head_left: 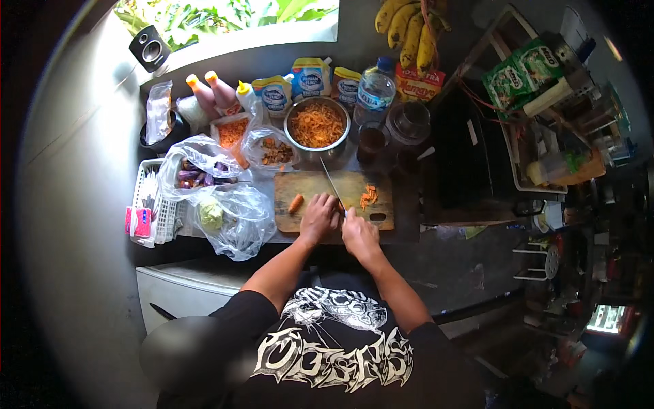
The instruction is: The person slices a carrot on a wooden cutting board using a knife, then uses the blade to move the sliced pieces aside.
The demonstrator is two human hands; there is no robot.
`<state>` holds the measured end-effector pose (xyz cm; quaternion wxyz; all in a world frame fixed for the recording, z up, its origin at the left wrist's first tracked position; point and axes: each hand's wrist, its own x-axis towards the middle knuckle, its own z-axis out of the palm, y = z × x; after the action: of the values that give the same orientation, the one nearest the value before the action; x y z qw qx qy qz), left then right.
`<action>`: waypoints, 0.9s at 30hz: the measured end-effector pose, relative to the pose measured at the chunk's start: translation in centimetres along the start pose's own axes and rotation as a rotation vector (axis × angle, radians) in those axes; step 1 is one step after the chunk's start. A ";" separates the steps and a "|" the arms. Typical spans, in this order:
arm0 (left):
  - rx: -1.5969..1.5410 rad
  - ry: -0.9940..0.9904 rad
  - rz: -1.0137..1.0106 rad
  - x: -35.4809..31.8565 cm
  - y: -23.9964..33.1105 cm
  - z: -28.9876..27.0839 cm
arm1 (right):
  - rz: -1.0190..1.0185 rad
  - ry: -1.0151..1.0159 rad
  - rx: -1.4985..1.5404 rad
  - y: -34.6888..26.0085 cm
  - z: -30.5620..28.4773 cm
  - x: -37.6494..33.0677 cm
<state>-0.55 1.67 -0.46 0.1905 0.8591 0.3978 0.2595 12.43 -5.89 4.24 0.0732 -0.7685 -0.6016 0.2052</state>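
A wooden cutting board [310, 187] lies on the dark counter in front of me. My right hand [359, 233] is closed on the handle of a knife [332, 183], and its blade points away across the board. My left hand [319, 215] presses down on the board's near edge right beside the blade, fingers curled; what is under them is hidden. A carrot chunk [296, 203] lies left of my left hand. A small heap of cut carrot [368, 196] sits on the board's right side.
Behind the board stand a metal bowl of shredded carrot [317, 125], a dark glass [372, 141], a water bottle [375, 93], sauce bottles and pouches. Clear plastic bags of vegetables [231, 215] and a white basket [151, 204] lie left. Bananas [412, 31] hang above.
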 end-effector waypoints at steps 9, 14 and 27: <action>0.046 0.047 -0.013 0.2 0.1 0.4 | -0.061 0.093 -0.029 -0.1 1.0 0.6; 0.023 -0.050 -0.034 0.1 0.1 0.1 | 0.020 0.036 -0.054 -0.6 0.8 -1.1; -0.011 0.035 -0.039 -0.4 -0.6 0.4 | -0.014 -0.024 -0.070 -1.5 -1.8 -2.7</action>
<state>-0.91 1.72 -1.20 0.1930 0.8455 0.4164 0.2731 11.30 -7.86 7.00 0.0405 -0.7638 -0.6146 0.1929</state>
